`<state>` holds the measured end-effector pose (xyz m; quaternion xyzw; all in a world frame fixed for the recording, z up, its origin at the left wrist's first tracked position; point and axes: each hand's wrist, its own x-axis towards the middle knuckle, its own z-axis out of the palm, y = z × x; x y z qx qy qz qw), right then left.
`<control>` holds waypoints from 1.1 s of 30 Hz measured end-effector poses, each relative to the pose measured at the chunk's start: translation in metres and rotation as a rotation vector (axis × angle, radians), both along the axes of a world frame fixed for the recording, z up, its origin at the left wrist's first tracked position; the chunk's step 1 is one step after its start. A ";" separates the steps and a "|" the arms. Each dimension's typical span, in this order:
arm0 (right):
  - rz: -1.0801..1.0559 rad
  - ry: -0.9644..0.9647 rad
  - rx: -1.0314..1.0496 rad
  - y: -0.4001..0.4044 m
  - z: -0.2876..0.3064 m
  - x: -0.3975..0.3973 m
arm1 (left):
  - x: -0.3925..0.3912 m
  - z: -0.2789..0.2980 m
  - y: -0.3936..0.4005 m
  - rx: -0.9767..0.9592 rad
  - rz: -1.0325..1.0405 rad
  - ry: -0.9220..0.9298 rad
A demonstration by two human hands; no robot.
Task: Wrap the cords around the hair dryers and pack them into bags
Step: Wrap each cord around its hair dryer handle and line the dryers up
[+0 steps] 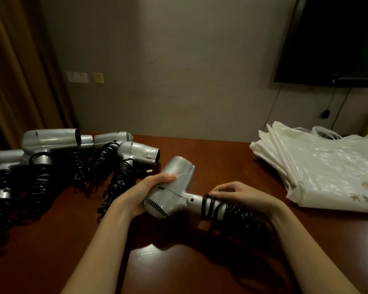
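Far to the left of the left hand (146, 193), a group of silver hair dryers (51, 139) lies on the dark wooden bench (179, 262), each with a black coiled cord (119, 179) partly wound around its handle or spread loose beside it. Nearer the middle, the left hand grips the body of one silver hair dryer (174, 187), with the thumb on top and the fingers under it; the nozzle points away from the person. The handle of this dryer points toward the right hand (240, 196), and a black cord (223, 209) is wound around it in several turns. The right hand pinches this cord at the handle with curled fingers. Beyond the right hand, well apart, a pile of white plastic bags (327, 166) lies on the bench.
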<state>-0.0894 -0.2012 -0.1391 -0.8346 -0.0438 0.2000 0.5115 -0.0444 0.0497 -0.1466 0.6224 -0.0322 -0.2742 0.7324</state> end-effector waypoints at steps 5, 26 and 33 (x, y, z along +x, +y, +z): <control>0.015 -0.061 -0.116 0.021 0.005 -0.008 | -0.001 0.002 -0.007 0.081 -0.034 -0.056; -0.117 -0.228 0.006 0.124 0.000 -0.014 | -0.030 0.027 0.087 -0.012 0.836 -0.551; -0.177 -0.238 0.361 0.250 0.014 0.014 | -0.069 0.015 0.150 0.190 0.680 -0.514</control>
